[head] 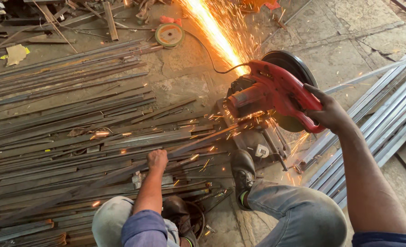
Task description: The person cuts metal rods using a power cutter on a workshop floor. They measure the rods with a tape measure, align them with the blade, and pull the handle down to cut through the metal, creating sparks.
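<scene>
Head view looks down on a person crouched on a concrete floor (349,41) among steel stock. Their right hand (328,112) is wrapped around the red handle of a chop saw (271,93), fingers (313,91) curled shut over the grip, with the saw head tipped down toward its base. Behind the handle sits the dark blade guard (290,61). Sparks (212,32) stream in a bright orange fan from the cut, away from the person toward the top of the frame, and smaller sparks scatter over the bars beside the saw base.

Their left hand (157,160) is closed in a fist on a long steel bar (120,176), which runs from the lower left up to the saw's vise. It lies across a wide pile of flat and angle bars (66,119) covering the floor on the left.

1 black shoe (243,171) is planted just beside the saw base, next to a grey-trousered knee (303,215). A second shoe (178,212) shows between the knees, near the left forearm in its blue sleeve (143,228).

On the right, a bundle of lighter metal channels (386,119) lies diagonally, reaching under the saw. Farther off, near the top, a spare cutting disc (169,34) lies flat on the floor beside scrap.
</scene>
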